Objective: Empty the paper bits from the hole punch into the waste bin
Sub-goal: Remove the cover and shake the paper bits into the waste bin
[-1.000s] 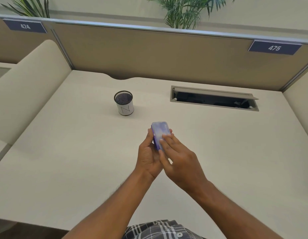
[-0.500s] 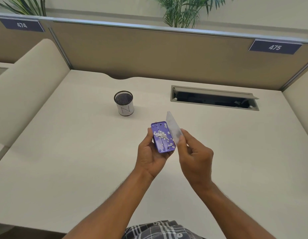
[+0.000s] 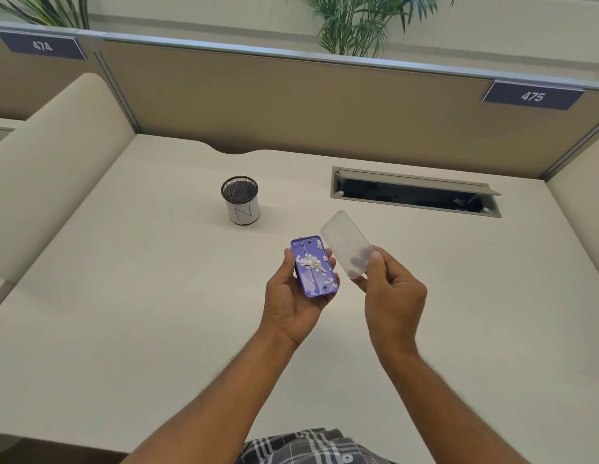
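Observation:
My left hand (image 3: 291, 303) holds a purple hole punch (image 3: 313, 266) bottom side up above the desk, with several white paper bits (image 3: 312, 262) lying loose on its underside. My right hand (image 3: 390, 296) pinches the clear plastic cover (image 3: 346, 244) by its near end, held just right of the punch and apart from it. A small black mesh bin (image 3: 240, 199) with a white label marked "N" stands upright on the desk, up and to the left of both hands.
The cream desk (image 3: 124, 296) is bounded by tan partition panels (image 3: 291, 98) at the back and cream side dividers. A recessed cable tray (image 3: 415, 192) with an open flap lies at the back right. Plants rise behind the partition.
The clear cover has come off the punch: my right hand lifted it away to the right, exposing the paper bits. My left hand has kept the punch in place.

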